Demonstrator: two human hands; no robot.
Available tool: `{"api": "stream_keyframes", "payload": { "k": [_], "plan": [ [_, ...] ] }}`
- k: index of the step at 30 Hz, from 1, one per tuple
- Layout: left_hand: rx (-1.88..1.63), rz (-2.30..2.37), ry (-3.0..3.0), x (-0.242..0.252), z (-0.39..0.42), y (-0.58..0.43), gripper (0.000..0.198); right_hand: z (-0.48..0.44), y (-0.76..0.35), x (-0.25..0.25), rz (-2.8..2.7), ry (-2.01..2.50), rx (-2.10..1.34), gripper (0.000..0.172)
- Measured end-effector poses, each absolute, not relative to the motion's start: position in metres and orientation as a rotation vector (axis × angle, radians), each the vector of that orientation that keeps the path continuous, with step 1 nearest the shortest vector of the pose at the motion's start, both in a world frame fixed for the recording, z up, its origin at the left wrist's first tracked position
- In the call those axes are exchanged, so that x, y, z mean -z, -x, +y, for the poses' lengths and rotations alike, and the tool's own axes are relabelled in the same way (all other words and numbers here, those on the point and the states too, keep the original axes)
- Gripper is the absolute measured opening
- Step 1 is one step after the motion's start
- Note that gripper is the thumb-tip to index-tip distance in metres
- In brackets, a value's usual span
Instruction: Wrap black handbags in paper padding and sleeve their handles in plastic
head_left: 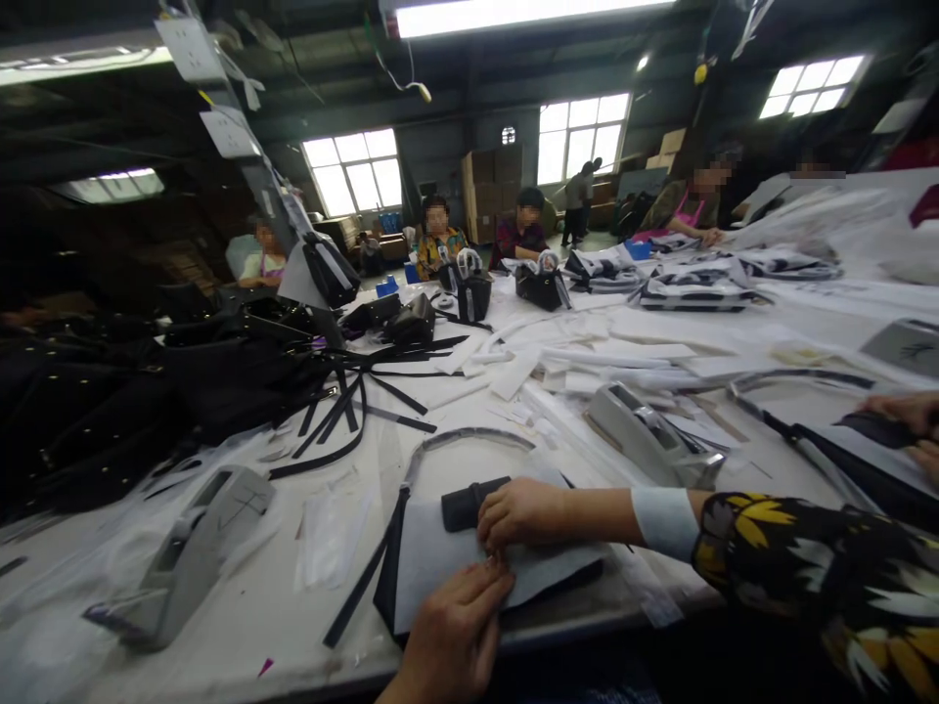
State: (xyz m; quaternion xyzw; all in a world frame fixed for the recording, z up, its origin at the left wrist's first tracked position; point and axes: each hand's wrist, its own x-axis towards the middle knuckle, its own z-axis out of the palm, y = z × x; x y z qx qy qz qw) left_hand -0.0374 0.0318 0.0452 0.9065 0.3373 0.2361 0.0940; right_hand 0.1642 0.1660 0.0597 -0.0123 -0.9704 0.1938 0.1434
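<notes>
A black handbag (388, 577) lies flat on the worktable, with a pale sheet (425, 552) over its front and a black flap-like piece (459, 508) on top. Its arched handle (469, 436) has a clear wrapping and points away from me. My right hand (524, 513) rests on the sheet beside the black piece, fingers curled downward. Below it, my left hand (462, 626) has its fingers pressed together at the sheet. Both sets of fingertips meet near the bag's middle; what they pinch is hidden.
Grey tape dispensers (646, 430) stand right and left. Black straps (352, 411) fan out beyond the bag, beside a heap of black bags (147, 391). White paper strips (608, 357) litter the table. At right, a co-worker's hands (910, 420) touch another bag. Several people sit opposite.
</notes>
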Motion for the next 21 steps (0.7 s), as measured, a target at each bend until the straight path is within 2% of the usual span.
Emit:
{"api": "stream_keyframes", "payload": {
  "k": [6, 21],
  "plan": [
    [-0.720, 0.983, -2.677, -0.047, 0.036, 0.040, 0.051, 0.181, -0.150, -0.054, -2.849, -0.045, -0.652, 0.006],
    [-0.757, 0.995, -2.713, -0.046, 0.037, 0.038, 0.050, 0.153, -0.162, -0.051, -2.880, 0.259, -0.338, 0.008]
  ]
}}
